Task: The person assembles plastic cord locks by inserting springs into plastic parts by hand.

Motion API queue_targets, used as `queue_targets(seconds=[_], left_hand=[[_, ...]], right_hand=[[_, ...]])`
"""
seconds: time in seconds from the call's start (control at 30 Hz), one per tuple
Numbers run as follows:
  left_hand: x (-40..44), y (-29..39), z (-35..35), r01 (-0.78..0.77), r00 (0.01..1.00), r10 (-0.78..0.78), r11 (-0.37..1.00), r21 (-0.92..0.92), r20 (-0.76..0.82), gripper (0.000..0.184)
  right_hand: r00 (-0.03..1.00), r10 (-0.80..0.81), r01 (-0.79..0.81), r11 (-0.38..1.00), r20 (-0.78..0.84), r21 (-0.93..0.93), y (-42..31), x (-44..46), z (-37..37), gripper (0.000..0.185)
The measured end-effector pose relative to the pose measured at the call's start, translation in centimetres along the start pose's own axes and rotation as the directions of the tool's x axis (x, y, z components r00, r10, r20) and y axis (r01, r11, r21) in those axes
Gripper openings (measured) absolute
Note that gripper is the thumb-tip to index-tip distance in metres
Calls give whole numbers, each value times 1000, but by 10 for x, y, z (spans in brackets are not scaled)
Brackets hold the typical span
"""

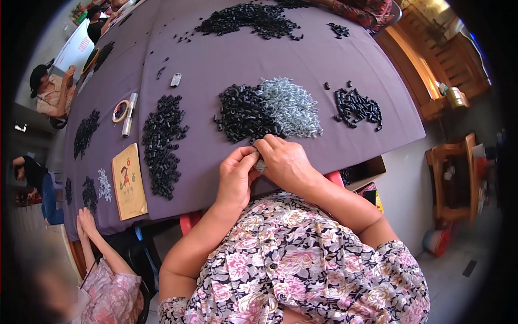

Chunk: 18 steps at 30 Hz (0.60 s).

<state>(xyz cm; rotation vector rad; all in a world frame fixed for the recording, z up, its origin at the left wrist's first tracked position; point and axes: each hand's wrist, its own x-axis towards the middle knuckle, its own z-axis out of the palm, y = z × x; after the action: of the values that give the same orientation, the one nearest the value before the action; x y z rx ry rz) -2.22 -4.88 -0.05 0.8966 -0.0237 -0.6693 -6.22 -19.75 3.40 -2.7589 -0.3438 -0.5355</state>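
Both my hands meet at the table's front edge, just below a pile of black plastic pieces (241,110) and a pile of clear, silvery pieces (291,108) that touch each other. My left hand (237,171) has its thumb and index finger pinched together, and what lies between them is too small to make out. Against it, my right hand (281,161) is closed with bent fingers near the black pile. A small greyish thing (260,166) shows between the two hands; its shape is partly hidden by the fingers.
On the purple tablecloth (210,59) lie more black piles at left (163,146), right (357,108) and back (245,20). A booklet (128,181), tape roll (120,111) and clear tube (129,115) lie left. Other people sit around; one person's hands (86,221) are at the lower left.
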Motion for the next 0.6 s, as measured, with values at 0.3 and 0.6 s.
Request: queue_targets(seconds=[0.3, 0.6], left_hand=[[2, -1, 8, -29, 999, 10, 925, 378, 53, 24], [4, -8, 7, -71, 997, 82, 894, 442, -5, 23]], right_hand=[[999, -7, 6, 1000, 44, 13, 4, -10, 6, 21], [999, -4, 2, 999, 49, 47, 5, -8, 12, 24]])
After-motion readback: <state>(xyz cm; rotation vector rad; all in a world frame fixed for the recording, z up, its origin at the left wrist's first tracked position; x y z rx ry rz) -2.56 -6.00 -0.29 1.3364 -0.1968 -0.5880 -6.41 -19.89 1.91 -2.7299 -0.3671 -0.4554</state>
